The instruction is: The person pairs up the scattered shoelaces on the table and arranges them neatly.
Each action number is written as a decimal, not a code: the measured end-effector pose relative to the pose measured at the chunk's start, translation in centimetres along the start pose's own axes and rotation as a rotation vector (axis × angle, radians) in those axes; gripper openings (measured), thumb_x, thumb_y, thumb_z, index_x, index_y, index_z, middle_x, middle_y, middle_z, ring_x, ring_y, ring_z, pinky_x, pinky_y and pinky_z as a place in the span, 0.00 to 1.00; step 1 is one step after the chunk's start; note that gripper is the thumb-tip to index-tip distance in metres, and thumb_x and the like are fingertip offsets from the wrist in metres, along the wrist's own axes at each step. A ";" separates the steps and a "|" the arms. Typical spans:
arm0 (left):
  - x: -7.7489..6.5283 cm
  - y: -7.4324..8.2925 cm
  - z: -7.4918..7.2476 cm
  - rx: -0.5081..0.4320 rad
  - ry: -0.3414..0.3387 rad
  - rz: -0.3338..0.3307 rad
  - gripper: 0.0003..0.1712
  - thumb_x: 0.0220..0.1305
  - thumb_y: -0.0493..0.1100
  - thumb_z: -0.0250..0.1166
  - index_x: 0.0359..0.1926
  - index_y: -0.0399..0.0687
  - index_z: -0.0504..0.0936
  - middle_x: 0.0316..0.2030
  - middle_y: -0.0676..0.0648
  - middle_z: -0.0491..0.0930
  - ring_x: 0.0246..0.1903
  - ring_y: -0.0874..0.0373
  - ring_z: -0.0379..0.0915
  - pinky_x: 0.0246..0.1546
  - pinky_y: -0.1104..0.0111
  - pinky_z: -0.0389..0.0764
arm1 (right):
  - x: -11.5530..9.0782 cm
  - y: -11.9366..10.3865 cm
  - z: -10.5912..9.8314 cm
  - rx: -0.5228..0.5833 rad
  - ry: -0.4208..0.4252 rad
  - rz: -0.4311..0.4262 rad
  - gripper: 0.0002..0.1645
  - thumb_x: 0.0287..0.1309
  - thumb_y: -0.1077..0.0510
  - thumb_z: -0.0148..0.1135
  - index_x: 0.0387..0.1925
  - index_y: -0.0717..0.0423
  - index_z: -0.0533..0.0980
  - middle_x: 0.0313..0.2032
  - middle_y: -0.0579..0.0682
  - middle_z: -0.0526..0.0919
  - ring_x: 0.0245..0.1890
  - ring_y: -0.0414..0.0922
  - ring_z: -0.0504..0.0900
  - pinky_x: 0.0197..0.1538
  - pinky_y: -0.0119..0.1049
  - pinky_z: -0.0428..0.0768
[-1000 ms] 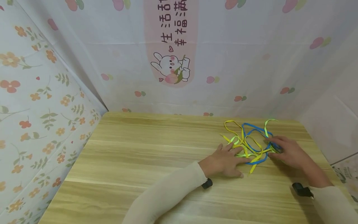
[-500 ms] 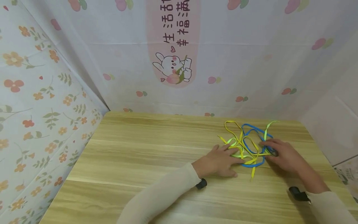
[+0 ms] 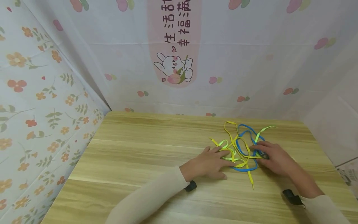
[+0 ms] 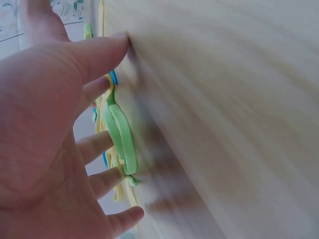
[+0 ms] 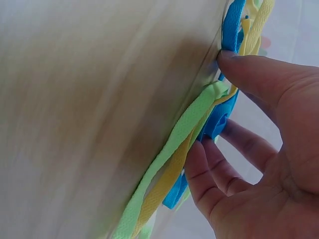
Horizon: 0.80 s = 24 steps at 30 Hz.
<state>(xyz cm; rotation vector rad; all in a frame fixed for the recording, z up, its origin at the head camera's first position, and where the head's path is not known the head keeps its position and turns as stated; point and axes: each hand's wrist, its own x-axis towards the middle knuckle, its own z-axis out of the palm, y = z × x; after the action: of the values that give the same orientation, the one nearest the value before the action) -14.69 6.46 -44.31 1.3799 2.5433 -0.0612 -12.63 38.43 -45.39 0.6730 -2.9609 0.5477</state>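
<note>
A loose tangle of flat shoelaces lies toward the right of the wooden table: a yellow shoelace (image 3: 250,179), a blue shoelace (image 3: 245,170) and a light green shoelace (image 3: 262,130). My left hand (image 3: 206,163) is spread over the left side of the pile, fingertips on the yellow and green loops. In the left wrist view, a folded green shoelace (image 4: 122,139) lies by the fingers. At the pile's right side, my right hand (image 3: 277,158) touches the laces with thumb and fingers set apart. A blue bunch (image 5: 219,119) sits between them, partly hidden by the hand in the head view.
The wooden table (image 3: 134,168) extends to the left of the tangle. Behind it hangs a white curtain (image 3: 126,62) printed with a rabbit and fruit, and a floral cloth (image 3: 47,99) stands along the left side. Black wrist cameras sit below both hands.
Both hands and the lace tangle have shifted left and slightly toward the near edge. A yellow end now reaches farther forward. The head view has turned slightly.
</note>
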 end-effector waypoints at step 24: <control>-8.7 -2.5 1.5 -0.043 0.030 0.006 0.33 0.78 0.65 0.66 0.80 0.80 0.72 0.86 0.55 0.56 0.85 0.47 0.46 0.75 0.44 0.65 | 0.7 -6.3 2.2 -0.032 -0.011 -0.136 0.29 0.57 0.62 0.83 0.60 0.50 0.86 0.61 0.61 0.83 0.55 0.66 0.83 0.52 0.63 0.83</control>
<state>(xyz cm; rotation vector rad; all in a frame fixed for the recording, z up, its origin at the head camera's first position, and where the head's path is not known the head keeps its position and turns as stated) -11.96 -2.25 -43.93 1.3818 2.5491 0.0157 -10.50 32.04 -45.33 0.8694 -2.8989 0.4857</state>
